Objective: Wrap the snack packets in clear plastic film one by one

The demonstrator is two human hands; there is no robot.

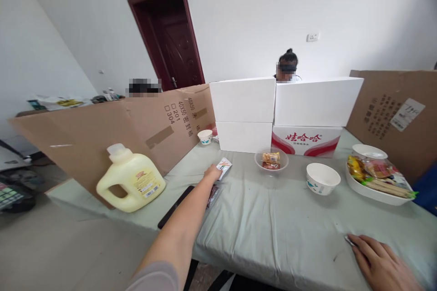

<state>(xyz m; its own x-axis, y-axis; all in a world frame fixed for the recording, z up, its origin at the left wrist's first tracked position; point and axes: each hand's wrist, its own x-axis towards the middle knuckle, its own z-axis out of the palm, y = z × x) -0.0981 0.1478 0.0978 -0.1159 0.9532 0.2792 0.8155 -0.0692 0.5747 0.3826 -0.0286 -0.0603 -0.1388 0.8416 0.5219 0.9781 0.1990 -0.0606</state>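
My left hand [212, 172] stretches out over the table, its fingers closed on a white packet [224, 168] with orange print. Under that arm lie a clear plastic bag [214, 196] with dark contents and a flat black object [175, 208], both partly covered. At the near right, my right hand [384, 259] rests low on the cloth. A small silvery-dark thing [348, 240] shows at its fingertips, too small to name. Beyond the packet stands a clear bowl [256, 163] with wrapped snacks [271, 159] inside.
A yellow jug [123, 186] stands at the left by a cardboard sheet [136, 122]. White boxes [244, 100] are stacked at the back. Paper bowls [322, 179] and a white tray [375, 194] of packaged food sit rightward. Two people are behind the boxes.
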